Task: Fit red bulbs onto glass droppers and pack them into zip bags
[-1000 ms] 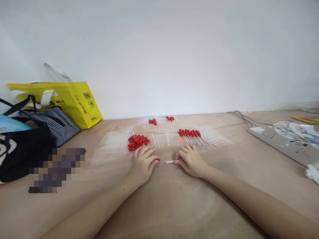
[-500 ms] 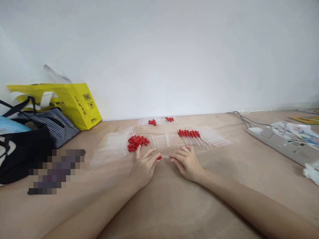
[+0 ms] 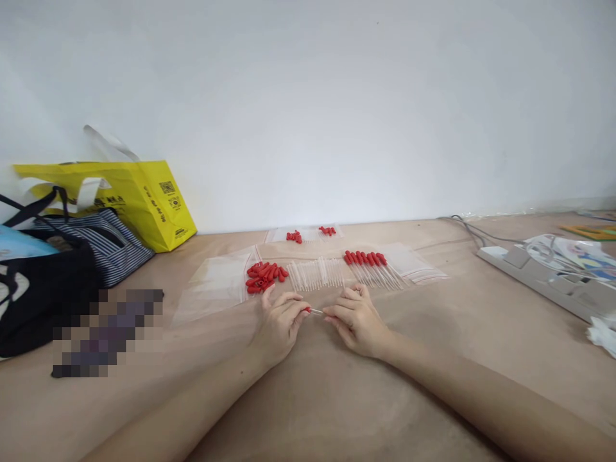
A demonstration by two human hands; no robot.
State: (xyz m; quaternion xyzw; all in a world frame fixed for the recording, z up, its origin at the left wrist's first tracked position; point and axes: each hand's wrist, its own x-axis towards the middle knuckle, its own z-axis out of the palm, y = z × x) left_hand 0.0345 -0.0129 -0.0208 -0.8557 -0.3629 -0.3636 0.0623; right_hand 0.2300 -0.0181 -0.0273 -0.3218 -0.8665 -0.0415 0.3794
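My left hand point(image 3: 278, 328) is closed, pinching a red rubber bulb point(image 3: 307, 310) between thumb and fingers. The thin clear dropper tube point(image 3: 316, 312) runs from that bulb to my right hand point(image 3: 359, 324), whose fingertips are pinched around its other end. Just beyond my left hand lies a pile of loose red rubber bulbs point(image 3: 267, 276) on a plastic bag. A row of bare clear tubes point(image 3: 317, 274) lies in the middle. To its right, several droppers with red bulbs point(image 3: 366, 258) are lined up side by side.
More red-ended droppers lie on a plastic bag point(image 3: 308, 231) near the wall. At the left stand a yellow bag point(image 3: 158, 205), a striped pouch point(image 3: 110, 244) and a black bag point(image 3: 48, 308). A power strip point(image 3: 529, 276) with cables and wrapped items sits at the right.
Both hands have shifted slightly toward me, and my right hand has come a little closer to my left. Less of the tube shows between them.
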